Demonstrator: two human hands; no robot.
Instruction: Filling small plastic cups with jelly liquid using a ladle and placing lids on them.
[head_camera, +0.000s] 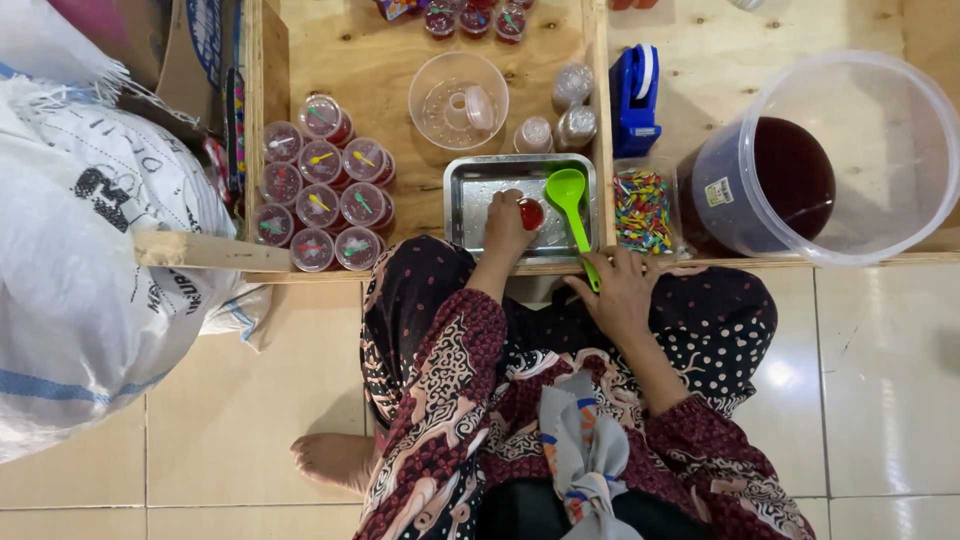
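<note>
My left hand (505, 228) holds a small clear cup of red liquid (531, 213) inside a metal tray (470, 180). My right hand (622, 290) grips the handle of a green ladle (568, 195), whose bowl rests over the tray just right of the cup. To the right stands a large clear bucket (880, 130) holding dark red liquid (790, 180).
Several sealed red cups with small spoons (318, 200) sit on the left of the wooden board. An empty clear round container (458, 100), a blue tape dispenser (635, 100), a box of coloured spoons (643, 208) and a big white sack (90, 260) surround the tray.
</note>
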